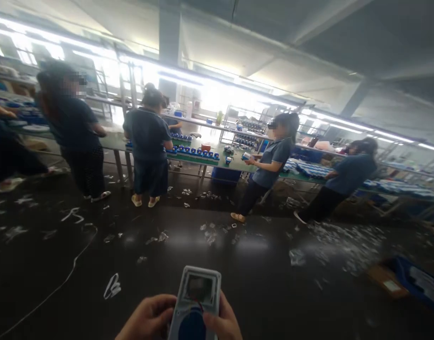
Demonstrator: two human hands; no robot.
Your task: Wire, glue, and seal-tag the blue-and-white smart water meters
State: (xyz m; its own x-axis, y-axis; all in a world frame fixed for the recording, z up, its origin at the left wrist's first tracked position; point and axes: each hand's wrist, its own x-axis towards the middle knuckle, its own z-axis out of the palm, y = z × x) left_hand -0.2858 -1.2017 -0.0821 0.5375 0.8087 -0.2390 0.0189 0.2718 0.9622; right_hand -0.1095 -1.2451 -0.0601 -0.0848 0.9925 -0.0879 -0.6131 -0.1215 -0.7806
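At the bottom middle of the head view, a light grey casing (181, 300) of some small device is held upright and slightly tilted. A rectangular window (199, 286) is set into its top, a thin red wire (199, 304) runs below that, and a dark blue rounded part (191, 323) lies lower down. My left hand (149, 317) grips its left edge with fingers closed. My right hand (225, 318) holds the right edge, its thumb resting on the front near the blue part. The lower end of the casing is cut off by the frame.
Several people in dark blue shirts stand along a long green workbench (217, 161) bearing rows of blue-and-white units (191, 152). Plastic scraps (209, 233) and a white cord (74, 264) litter the dark floor. A cardboard box (387, 281) and a blue crate (401, 264) sit at right.
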